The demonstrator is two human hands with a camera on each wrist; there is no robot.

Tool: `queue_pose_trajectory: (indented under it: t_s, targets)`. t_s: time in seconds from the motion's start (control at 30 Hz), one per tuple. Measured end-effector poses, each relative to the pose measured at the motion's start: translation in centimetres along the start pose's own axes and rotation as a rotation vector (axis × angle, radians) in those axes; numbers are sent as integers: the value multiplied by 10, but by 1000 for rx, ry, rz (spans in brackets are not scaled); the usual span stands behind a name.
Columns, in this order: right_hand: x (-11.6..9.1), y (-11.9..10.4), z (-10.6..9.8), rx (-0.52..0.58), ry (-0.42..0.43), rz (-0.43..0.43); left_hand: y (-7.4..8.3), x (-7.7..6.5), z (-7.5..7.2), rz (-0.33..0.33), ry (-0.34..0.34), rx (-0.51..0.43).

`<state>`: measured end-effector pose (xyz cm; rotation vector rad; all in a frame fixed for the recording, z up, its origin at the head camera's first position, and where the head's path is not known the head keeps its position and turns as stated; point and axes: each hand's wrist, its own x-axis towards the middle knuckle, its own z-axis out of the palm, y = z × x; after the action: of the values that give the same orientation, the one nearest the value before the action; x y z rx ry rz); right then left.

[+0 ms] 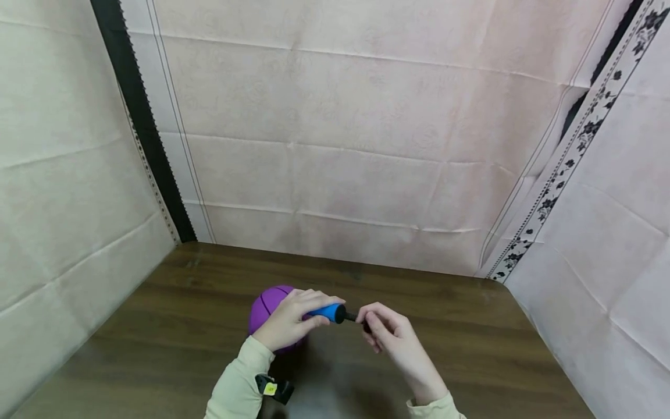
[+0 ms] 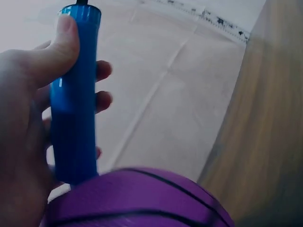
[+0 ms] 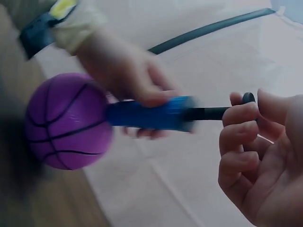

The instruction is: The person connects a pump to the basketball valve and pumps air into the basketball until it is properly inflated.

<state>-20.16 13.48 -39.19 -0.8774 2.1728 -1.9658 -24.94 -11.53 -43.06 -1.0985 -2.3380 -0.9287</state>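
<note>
My left hand (image 1: 290, 317) grips the blue barrel of a small hand pump (image 2: 75, 104), thumb along one side and fingers round the other. The pump's far end meets a purple ball (image 3: 68, 120) with black basketball lines, which sits on the table behind the left hand in the head view. From the barrel's near end a black rod (image 3: 208, 113) sticks out. My right hand (image 1: 389, 334) pinches the black handle at the end of that rod between thumb and fingers. In the right wrist view, ball, barrel and rod lie in one line.
A dark brown wooden table (image 1: 173, 349) lies under the hands. Pale creased cloth (image 1: 335, 145) hangs behind it and on both sides, with a floral border (image 1: 546, 203) at the right. A black wrist camera (image 1: 282, 391) is strapped over the left sleeve.
</note>
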Motion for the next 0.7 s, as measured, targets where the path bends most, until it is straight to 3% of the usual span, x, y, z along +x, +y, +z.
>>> queue_pose_trajectory:
  t_s: [0.13,0.37,0.53,0.7]
  targets:
    - [-9,-16,-14,14,65,-38,-8,-4,-2,-71,27,-8]
    - [-7,-13,-14,101,96,-147,3,5,9,-141,-49,-93]
    - [4,7,1,144,68,-5,12,8,23,-113,-50,-65]
    - [10,19,10,66,26,61,12,5,27,-79,-2,-48]
